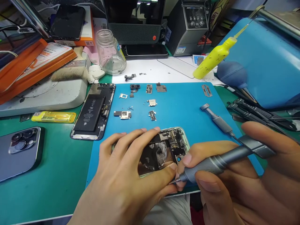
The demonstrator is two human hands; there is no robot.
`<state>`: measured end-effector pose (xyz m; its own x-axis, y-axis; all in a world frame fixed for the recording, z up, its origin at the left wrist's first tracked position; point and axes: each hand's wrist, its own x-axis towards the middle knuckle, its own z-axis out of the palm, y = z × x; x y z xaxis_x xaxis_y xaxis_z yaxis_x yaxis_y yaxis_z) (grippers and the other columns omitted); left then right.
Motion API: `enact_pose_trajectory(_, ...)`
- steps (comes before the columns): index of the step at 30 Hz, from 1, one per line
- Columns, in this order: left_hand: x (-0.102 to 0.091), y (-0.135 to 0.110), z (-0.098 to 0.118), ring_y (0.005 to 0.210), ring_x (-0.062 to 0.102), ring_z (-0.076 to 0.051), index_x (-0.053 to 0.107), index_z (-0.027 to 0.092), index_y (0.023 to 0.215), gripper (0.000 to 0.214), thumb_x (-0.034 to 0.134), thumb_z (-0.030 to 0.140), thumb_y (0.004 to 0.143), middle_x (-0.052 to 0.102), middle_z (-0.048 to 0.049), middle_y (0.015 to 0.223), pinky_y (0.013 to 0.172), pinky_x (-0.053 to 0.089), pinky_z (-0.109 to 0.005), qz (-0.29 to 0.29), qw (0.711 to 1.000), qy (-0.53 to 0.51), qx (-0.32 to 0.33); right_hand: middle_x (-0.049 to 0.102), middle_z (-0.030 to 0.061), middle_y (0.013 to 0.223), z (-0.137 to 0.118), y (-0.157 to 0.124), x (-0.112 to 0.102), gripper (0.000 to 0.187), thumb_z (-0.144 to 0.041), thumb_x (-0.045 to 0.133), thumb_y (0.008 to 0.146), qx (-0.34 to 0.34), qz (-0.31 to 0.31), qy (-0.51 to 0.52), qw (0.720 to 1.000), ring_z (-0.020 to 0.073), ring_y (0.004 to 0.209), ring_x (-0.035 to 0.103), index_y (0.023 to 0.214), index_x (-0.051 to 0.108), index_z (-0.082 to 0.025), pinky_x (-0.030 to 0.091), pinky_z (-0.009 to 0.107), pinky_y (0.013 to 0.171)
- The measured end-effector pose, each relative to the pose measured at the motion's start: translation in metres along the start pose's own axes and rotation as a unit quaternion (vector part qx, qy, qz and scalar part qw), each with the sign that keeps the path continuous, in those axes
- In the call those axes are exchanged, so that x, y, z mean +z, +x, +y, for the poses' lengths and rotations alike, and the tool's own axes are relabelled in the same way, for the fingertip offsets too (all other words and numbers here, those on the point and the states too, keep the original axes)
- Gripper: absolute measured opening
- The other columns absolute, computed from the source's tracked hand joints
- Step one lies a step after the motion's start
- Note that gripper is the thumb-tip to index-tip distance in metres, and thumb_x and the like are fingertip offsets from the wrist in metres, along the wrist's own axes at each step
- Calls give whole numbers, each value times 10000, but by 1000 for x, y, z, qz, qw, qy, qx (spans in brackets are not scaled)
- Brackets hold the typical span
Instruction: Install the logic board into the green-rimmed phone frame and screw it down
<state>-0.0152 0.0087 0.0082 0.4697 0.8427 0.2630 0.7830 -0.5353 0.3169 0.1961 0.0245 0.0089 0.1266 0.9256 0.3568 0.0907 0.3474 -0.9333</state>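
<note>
My left hand [131, 172] spreads over an opened phone housing [187, 140] and grips it by its edges, fingers on the far side and thumb at the near side. Inside the housing a logic board [173, 137] shows at the upper right, with a torn dark patch beside it. In my right hand [217, 181] is a grey precision screwdriver [208, 167], its tip down by my left thumb at the housing's near edge. What the tip touches is hidden. A second screwdriver [220, 123] lies on the blue mat [187, 103] just beyond.
Small phone parts, such as a camera module [134, 87] and metal shields [161, 88], lie on the mat. Left are a screen assembly with battery [87, 112], a yellow lighter [53, 117] and a phone [21, 153]. A glass jar [110, 53] and yellow bottle [213, 59] stand behind; tweezers [260, 114] lie right.
</note>
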Motion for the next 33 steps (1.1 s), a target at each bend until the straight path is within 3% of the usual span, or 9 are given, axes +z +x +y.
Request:
enact_pose_trajectory(8,3,1,-2,1722,416,-252,723,621,1548,460,696,302,1218,436,-7,1895,1333,252,-481,0,1000,2,4,809,21,1056,-16,2,9,590,-449,897,1082,41,19,-5,999,230,799,805,1624,663,-466,742,360,646)
enact_pose_trajectory(14,2,1,-2,1703,446,-260,741,605,1531,425,705,323,1216,460,-13,1884,1331,260,-475,3,1000,-1,2,841,118,1243,-22,32,15,708,-562,1055,887,-56,-10,-22,998,341,930,849,1493,739,-376,761,481,668)
enact_pose_trajectory(28,-2,1,-1,1696,468,-259,751,594,1521,351,673,406,1235,489,-12,1881,1321,281,-479,0,1000,8,2,833,132,1261,-17,32,15,723,-599,1038,899,-65,-10,-20,998,357,962,858,1504,719,-364,759,490,663)
enact_pose_trajectory(33,-2,0,-1,1686,489,-259,752,589,1524,359,669,391,1237,520,-6,1871,1308,304,-492,3,1000,11,1,834,121,1226,-17,18,15,724,-558,1020,941,-46,-4,-10,999,340,904,850,1559,695,-366,754,486,658)
